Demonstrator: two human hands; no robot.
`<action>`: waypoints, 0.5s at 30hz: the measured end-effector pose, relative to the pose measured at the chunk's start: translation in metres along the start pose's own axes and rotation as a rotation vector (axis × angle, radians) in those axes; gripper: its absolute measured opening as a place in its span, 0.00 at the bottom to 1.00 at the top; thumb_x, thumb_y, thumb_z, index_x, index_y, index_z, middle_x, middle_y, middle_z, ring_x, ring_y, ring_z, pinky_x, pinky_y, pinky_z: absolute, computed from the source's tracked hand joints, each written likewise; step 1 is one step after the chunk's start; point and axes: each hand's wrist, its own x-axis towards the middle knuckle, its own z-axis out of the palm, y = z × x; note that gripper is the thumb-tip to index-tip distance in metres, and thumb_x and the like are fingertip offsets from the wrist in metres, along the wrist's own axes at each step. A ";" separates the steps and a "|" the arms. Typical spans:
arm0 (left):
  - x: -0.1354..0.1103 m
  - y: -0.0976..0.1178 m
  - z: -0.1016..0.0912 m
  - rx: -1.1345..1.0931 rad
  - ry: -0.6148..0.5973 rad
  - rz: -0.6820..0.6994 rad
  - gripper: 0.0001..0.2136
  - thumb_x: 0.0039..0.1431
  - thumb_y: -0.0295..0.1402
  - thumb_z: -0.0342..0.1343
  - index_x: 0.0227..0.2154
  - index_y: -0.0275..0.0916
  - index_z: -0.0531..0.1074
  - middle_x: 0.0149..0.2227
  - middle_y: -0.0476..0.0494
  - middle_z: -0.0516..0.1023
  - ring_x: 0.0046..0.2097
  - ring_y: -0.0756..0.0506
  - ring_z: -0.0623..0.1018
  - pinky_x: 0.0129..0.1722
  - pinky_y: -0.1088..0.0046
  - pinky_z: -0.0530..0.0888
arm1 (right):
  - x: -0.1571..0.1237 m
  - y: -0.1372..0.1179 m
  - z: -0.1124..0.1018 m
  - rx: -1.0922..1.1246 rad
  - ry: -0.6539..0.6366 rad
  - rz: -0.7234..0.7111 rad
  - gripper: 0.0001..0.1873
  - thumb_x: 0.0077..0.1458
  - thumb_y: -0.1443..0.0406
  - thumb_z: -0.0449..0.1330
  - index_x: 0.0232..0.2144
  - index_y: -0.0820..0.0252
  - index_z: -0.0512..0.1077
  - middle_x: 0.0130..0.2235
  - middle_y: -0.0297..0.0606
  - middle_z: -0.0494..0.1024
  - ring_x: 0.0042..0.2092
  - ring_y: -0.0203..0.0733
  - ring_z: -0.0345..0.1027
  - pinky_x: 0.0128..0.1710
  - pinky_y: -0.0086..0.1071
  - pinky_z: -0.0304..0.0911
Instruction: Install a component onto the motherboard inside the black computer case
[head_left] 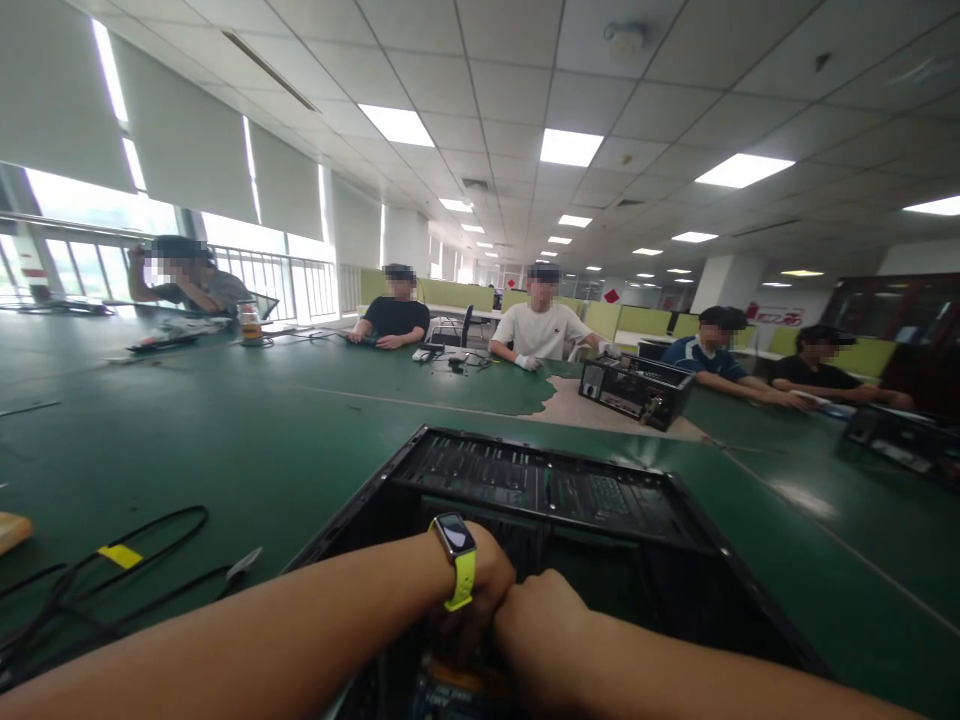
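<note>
An open black computer case lies on the green table right in front of me. Both my hands reach down into it. My left hand, with a yellow-strapped watch on the wrist, bends down into the case beside my right hand. The two hands touch each other at the wrists. Only the backs of the hands show; the fingers are hidden inside the case, so what they hold is unseen.
Black cables with a yellow tag lie at the left on the table. Another open case stands farther back, a third at the right. Several people sit around the far side of the table.
</note>
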 end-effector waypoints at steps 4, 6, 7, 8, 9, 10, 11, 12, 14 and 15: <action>0.007 0.002 -0.001 0.076 0.044 -0.014 0.10 0.35 0.32 0.69 0.11 0.37 0.73 0.16 0.42 0.75 0.28 0.40 0.77 0.29 0.65 0.75 | 0.006 0.005 0.000 0.007 -0.090 0.031 0.22 0.36 0.62 0.69 0.39 0.59 0.77 0.41 0.47 0.79 0.41 0.54 0.74 0.40 0.42 0.72; 0.010 0.002 -0.001 0.090 0.070 -0.019 0.12 0.35 0.31 0.69 0.09 0.38 0.71 0.15 0.43 0.74 0.27 0.41 0.77 0.30 0.65 0.75 | 0.010 0.009 0.001 0.006 -0.132 0.020 0.23 0.36 0.62 0.69 0.40 0.58 0.77 0.42 0.46 0.78 0.42 0.54 0.74 0.40 0.42 0.72; 0.012 0.002 0.000 0.087 0.066 -0.028 0.13 0.34 0.31 0.69 0.08 0.38 0.70 0.15 0.43 0.74 0.27 0.41 0.77 0.30 0.66 0.75 | 0.011 0.011 0.001 0.002 -0.150 0.015 0.24 0.35 0.63 0.70 0.40 0.58 0.77 0.43 0.46 0.78 0.43 0.54 0.74 0.41 0.42 0.72; 0.012 0.002 0.000 0.084 0.056 -0.041 0.14 0.34 0.31 0.69 0.07 0.38 0.69 0.15 0.43 0.74 0.26 0.42 0.77 0.30 0.67 0.74 | 0.013 0.012 0.002 -0.005 -0.161 0.013 0.24 0.35 0.63 0.70 0.40 0.57 0.77 0.43 0.45 0.78 0.43 0.54 0.74 0.41 0.42 0.72; 0.012 0.002 0.000 0.083 0.048 -0.055 0.15 0.33 0.31 0.69 0.06 0.38 0.68 0.15 0.43 0.74 0.25 0.42 0.76 0.29 0.67 0.74 | 0.014 0.013 0.002 -0.012 -0.163 0.013 0.25 0.35 0.63 0.70 0.41 0.57 0.77 0.43 0.45 0.78 0.43 0.54 0.73 0.41 0.41 0.72; 0.012 0.001 0.000 0.077 0.044 -0.063 0.15 0.33 0.32 0.70 0.06 0.38 0.68 0.15 0.43 0.75 0.25 0.42 0.76 0.28 0.68 0.74 | 0.015 0.013 0.003 -0.021 -0.163 0.013 0.26 0.35 0.63 0.70 0.42 0.57 0.77 0.43 0.45 0.78 0.44 0.54 0.73 0.41 0.42 0.72; 0.012 0.001 0.000 0.066 0.046 -0.068 0.15 0.33 0.33 0.70 0.06 0.38 0.68 0.15 0.43 0.75 0.24 0.42 0.76 0.27 0.68 0.74 | 0.016 0.013 0.003 -0.028 -0.166 0.010 0.27 0.36 0.63 0.70 0.44 0.57 0.76 0.44 0.45 0.78 0.44 0.55 0.73 0.42 0.42 0.72; 0.011 0.001 0.000 0.054 0.052 -0.072 0.15 0.32 0.34 0.70 0.06 0.38 0.69 0.16 0.42 0.75 0.24 0.42 0.76 0.25 0.68 0.73 | 0.016 0.013 0.003 -0.032 -0.177 0.007 0.27 0.38 0.62 0.69 0.45 0.57 0.75 0.45 0.45 0.77 0.45 0.54 0.73 0.42 0.43 0.72; 0.010 0.001 -0.001 0.035 0.069 -0.072 0.15 0.32 0.36 0.70 0.07 0.38 0.70 0.16 0.41 0.75 0.23 0.41 0.76 0.22 0.68 0.72 | 0.015 0.012 0.002 -0.032 -0.190 0.002 0.27 0.40 0.61 0.68 0.46 0.58 0.75 0.47 0.45 0.77 0.46 0.54 0.72 0.42 0.43 0.72; 0.010 0.000 -0.001 0.026 0.075 -0.073 0.15 0.32 0.37 0.70 0.07 0.38 0.70 0.15 0.40 0.75 0.23 0.41 0.76 0.21 0.68 0.71 | 0.014 0.012 0.001 -0.015 -0.170 -0.001 0.25 0.40 0.61 0.68 0.45 0.58 0.75 0.46 0.45 0.77 0.45 0.54 0.73 0.42 0.43 0.72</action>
